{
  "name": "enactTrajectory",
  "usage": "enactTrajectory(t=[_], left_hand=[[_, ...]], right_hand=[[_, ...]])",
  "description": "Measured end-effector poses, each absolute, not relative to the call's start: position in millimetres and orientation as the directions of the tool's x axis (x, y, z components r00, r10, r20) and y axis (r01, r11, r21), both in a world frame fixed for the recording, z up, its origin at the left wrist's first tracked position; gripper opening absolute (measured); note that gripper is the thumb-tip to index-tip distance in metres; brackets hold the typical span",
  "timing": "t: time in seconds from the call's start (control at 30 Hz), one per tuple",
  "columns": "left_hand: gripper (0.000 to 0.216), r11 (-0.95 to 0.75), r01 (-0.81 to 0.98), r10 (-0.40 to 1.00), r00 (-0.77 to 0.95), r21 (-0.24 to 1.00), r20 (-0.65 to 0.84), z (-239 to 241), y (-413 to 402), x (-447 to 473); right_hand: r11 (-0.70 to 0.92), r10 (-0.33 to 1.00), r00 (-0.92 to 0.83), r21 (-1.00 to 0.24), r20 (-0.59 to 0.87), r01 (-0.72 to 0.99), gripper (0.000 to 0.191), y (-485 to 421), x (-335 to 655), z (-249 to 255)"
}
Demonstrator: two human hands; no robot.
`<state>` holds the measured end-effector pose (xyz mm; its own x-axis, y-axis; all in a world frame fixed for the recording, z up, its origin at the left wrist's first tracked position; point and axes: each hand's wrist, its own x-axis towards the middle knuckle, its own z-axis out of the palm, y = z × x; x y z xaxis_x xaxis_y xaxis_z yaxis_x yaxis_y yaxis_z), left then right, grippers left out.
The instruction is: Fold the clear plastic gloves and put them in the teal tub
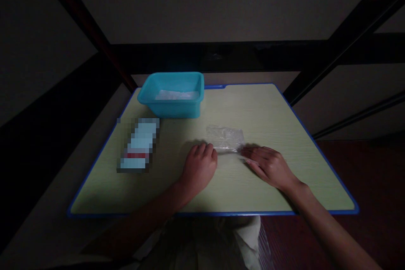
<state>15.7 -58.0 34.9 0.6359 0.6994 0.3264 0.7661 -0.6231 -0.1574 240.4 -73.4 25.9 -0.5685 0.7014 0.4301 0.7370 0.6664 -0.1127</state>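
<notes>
A clear plastic bag (225, 136) lies nearly flat on the pale table, in front of me and a little right of the middle. My left hand (200, 166) is closed at the bag's near left corner, its fingers curled down onto that edge. At the near right corner, my right hand (267, 164) has its thumb and fingers pinched on the plastic, with a thin edge showing by the thumb. Both hands rest on or just above the tabletop. The fingertips of each are partly hidden.
A turquoise plastic basket (179, 109) with whitish, flat sheets inside stands at the back left. Nearer on the left lies a pixelated phone-like object (139, 143). The table (303, 177) has a blue rim, with a wall behind it.
</notes>
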Motion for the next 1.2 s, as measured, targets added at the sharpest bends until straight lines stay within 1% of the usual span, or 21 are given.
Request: enactTrajectory(t=[0.07,0.13,0.23,0.3,0.37,0.43,0.5,0.57,0.7,0.8,0.9,1.0,1.2], left_hand=[[0.013,-0.648,0.74,0.66,0.664,-0.18,0.352,31,-55,10],[0.015,-0.682,0.712,0.627,0.686,-0.166,0.368,28,-52,3],[0.015,-0.726,0.68,0.61,0.705,-0.1,0.362,27,-46,-5],[0.015,-0.736,0.676,0.632,0.702,-0.029,0.33,28,-42,-8],[0.016,-0.73,0.679,0.668,0.686,0.078,0.288,31,-36,-10],[0.018,-0.704,0.683,0.709,0.66,0.196,0.247,35,-30,-10],[0.019,-0.663,0.687,0.747,0.636,0.299,0.194,41,-22,-9],[0.019,-0.608,0.696,0.778,0.618,0.383,0.111,46,-13,-8],[0.019,-0.466,0.694,0.794,0.602,0.549,-0.087,56,5,-4],[0.021,-0.37,0.65,0.773,0.612,0.664,-0.168,60,17,-2],[0.02,-0.323,0.627,0.748,0.628,0.709,-0.215,58,27,-1],[0.015,-0.264,0.616,0.729,0.631,0.742,-0.265,54,35,-2],[0.013,-0.162,0.591,0.742,0.601,0.79,-0.298,49,40,-6]], right_hand=[[0.678,0.686,-0.579,-0.1,0.44,0.728,0.031,-73,241,26],[0.689,0.673,-0.588,-0.089,0.449,0.72,0.032,-73,241,25],[0.702,0.658,-0.6,-0.083,0.456,0.707,0.032,-73,243,23],[0.704,0.661,-0.596,-0.1,0.455,0.703,0.032,-73,244,22],[0.693,0.687,-0.579,-0.156,0.438,0.704,0.031,-72,245,23],[0.665,0.732,-0.549,-0.252,0.403,0.703,0.03,-70,245,25],[0.611,0.788,-0.503,-0.354,0.355,0.708,0.031,-67,243,30],[0.528,0.849,-0.445,-0.437,0.286,0.728,0.033,-63,241,37],[0.367,0.926,-0.354,-0.55,0.135,0.75,0.037,-50,238,51],[0.296,0.941,-0.332,-0.617,0.059,0.729,0.039,-38,237,55],[0.239,0.95,-0.311,-0.658,0.007,0.714,0.04,-26,236,53],[0.188,0.964,-0.264,-0.669,-0.013,0.719,0.039,-17,234,47],[0.148,0.984,-0.175,-0.615,0.017,0.774,0.033,-15,223,45]])
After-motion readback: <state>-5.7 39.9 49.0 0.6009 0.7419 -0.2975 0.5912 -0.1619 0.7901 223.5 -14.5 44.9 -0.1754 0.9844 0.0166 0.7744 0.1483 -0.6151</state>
